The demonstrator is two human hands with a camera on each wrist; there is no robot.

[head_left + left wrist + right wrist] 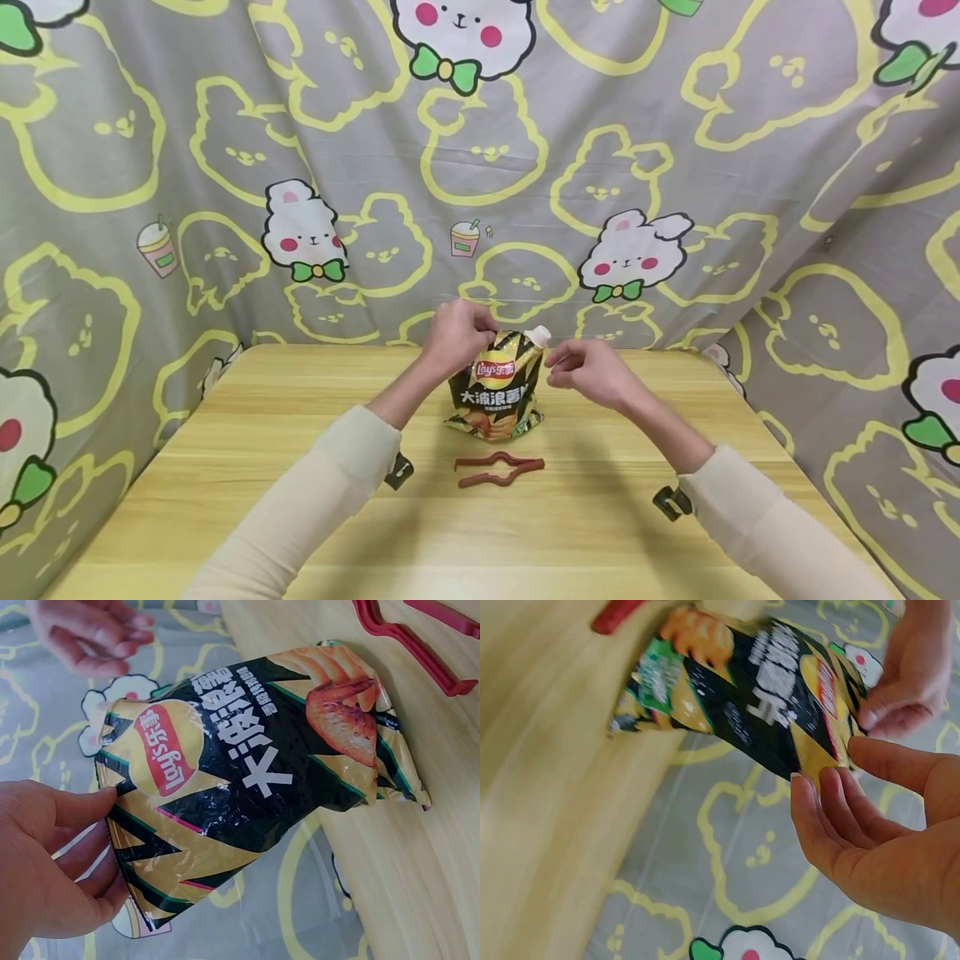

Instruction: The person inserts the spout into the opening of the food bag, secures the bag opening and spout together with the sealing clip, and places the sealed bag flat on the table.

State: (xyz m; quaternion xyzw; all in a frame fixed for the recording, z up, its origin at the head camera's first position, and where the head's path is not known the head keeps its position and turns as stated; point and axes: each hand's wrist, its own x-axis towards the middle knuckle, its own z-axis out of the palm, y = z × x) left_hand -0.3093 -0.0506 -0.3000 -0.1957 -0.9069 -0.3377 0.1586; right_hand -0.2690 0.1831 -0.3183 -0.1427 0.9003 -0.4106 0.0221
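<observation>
A black and gold Lay's potato chip bag (491,396) stands on the wooden table with its printed front facing me. My left hand (459,337) pinches its top edge between thumb and fingers, as the left wrist view shows with the chip bag (225,757). My right hand (588,373) is beside the bag's upper right corner, its fingers loosely bent and spread from the thumb. In the left wrist view, a gap shows between that right hand (94,634) and the bag. A dark red hinged clip (501,469) lies spread apart on the table in front of the bag.
The light wooden table (300,500) runs back to a grey curtain (360,167) printed with cartoon animals, which also hangs along both sides. Black wrist straps (672,503) show at the cuffs of the cream sleeves.
</observation>
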